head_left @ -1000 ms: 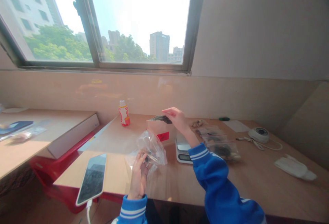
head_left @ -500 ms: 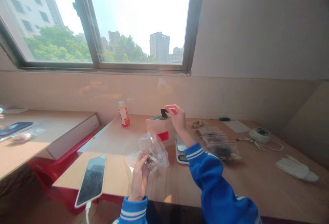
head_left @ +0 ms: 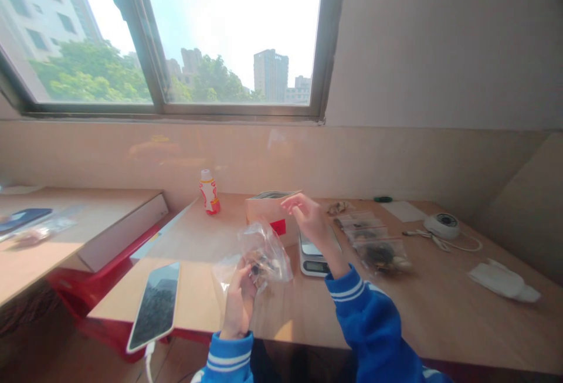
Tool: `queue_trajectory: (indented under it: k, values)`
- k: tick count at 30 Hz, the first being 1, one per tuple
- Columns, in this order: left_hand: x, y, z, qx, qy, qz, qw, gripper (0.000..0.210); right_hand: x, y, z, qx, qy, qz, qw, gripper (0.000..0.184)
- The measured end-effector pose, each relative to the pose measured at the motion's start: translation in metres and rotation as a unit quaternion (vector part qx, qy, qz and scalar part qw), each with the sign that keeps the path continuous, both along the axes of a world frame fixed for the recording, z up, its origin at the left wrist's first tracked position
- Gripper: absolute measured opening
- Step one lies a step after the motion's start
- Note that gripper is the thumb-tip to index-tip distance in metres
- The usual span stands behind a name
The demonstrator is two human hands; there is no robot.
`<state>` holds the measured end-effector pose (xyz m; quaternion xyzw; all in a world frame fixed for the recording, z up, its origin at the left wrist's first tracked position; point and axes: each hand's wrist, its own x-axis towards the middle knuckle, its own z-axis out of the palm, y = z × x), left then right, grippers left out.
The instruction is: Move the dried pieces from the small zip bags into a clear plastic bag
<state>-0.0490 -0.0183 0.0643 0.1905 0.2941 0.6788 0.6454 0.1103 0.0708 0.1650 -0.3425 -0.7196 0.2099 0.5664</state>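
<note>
My left hand [head_left: 240, 298] is closed around a clear plastic bag [head_left: 268, 248], which holds a few small dark pieces near my fingertips. Past it stands a pale paper pouch [head_left: 257, 212] with a red label [head_left: 278, 227], its top open. My right hand [head_left: 310, 219] hovers in front of the pouch's right side, fingers loosely bent and apart, with nothing visible in them. Under my right wrist sits a white kitchen scale [head_left: 313, 267] with a small display, partly covered by my forearm.
Several zip bags of dark dried goods [head_left: 380, 254] lie right of the scale. Beyond them are a sheet of paper [head_left: 403, 211], a white domed device with a cable [head_left: 442, 226] and a white cloth-like item [head_left: 504, 280]. A drink bottle [head_left: 209, 192] and a charging phone [head_left: 155, 307] are leftward.
The dark piece that my right hand held over the pouch's opening is no longer in its fingers. That hand has come down and slightly nearer me; the left still holds the bag.
</note>
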Motion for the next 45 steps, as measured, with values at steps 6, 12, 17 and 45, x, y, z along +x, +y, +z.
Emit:
queue_trajectory:
  k: [6, 12, 17, 45]
  values:
    - [0.003, 0.0, -0.001, 0.002, 0.019, 0.004, 1.0, 0.033, 0.005, -0.018, -0.022, -0.177, -0.125, 0.143, 0.966, 0.023]
    - [0.004, 0.002, -0.008, -0.007, 0.097, 0.005, 0.995, 0.042, -0.001, -0.02, -0.043, -0.149, -0.154, 0.191, 0.958, 0.016]
    - [0.003, 0.004, -0.008, 0.002, 0.151, 0.025, 0.988, 0.048, -0.003, -0.022, -0.053, -0.152, -0.155, 0.248, 0.944, 0.023]
    - [-0.001, 0.002, -0.009, 0.047, 0.191, 0.039, 0.98, 0.05, -0.005, -0.027, -0.073, -0.152, -0.109, 0.159, 0.969, 0.03]
